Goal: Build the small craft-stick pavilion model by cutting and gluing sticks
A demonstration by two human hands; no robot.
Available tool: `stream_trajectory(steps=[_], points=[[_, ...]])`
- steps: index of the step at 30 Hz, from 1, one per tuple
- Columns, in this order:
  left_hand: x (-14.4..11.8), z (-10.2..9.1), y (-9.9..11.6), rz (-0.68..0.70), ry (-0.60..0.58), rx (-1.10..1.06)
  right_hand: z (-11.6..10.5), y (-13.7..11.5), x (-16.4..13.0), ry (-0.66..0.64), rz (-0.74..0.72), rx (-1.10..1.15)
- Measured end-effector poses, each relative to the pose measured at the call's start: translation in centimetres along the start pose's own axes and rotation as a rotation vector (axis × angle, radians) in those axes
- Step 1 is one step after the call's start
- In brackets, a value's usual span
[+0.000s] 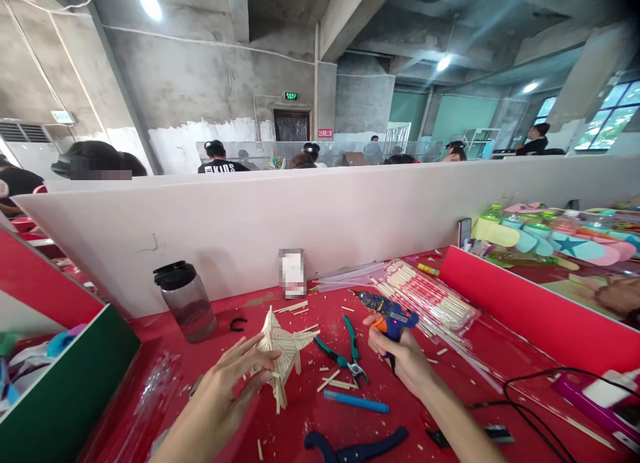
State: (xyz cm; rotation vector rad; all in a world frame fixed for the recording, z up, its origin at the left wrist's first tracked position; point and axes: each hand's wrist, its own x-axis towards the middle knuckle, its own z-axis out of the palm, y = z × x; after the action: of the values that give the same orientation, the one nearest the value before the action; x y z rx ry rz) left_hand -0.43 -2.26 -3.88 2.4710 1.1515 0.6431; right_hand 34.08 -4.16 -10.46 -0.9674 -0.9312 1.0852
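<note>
My left hand [237, 379] has its thumb and fingers closed on a small model built of thin wooden sticks [286, 348], with a pointed ridged roof and short legs. The hand covers the model's left side. In my right hand [404, 357] is a blue glue gun [390, 311], its nozzle pointing left toward the back of the table. Between the hands lie green-handled cutting pliers [353, 359], jaws toward me. A blue pen [356, 401] and loose cut sticks [336, 383] are just below them.
A dark-lidded bottle [185, 303] stands back left. Packaged wooden sticks [433, 296] lie back right. A dark-blue-handled tool [357, 446] is at the front edge. Black cables [520, 403] run to a purple power strip [600, 409]. White [325, 216] and red [530, 316] partitions border the table.
</note>
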Motion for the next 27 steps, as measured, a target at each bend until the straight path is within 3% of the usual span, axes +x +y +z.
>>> stream_trajectory(steps=[6, 12, 19, 27], points=[[0.0, 0.1, 0.1, 0.019, 0.016, 0.003, 5.3, -0.1, -0.2, 0.053, 0.003, -0.141], [0.0, -0.2, 0.8, -0.001, 0.013, -0.008, 9.6, 0.6, 0.6, -0.116, 0.013, -0.083], [0.2, -0.4, 1.8, 0.008, 0.011, -0.035, 10.6, 2.0, 0.8, -0.100, 0.050, -0.058], [0.9, -0.2, 0.1, -0.059, 0.049, -0.047, 11.8, 2.9, 2.2, -0.093, 0.035, -0.009]])
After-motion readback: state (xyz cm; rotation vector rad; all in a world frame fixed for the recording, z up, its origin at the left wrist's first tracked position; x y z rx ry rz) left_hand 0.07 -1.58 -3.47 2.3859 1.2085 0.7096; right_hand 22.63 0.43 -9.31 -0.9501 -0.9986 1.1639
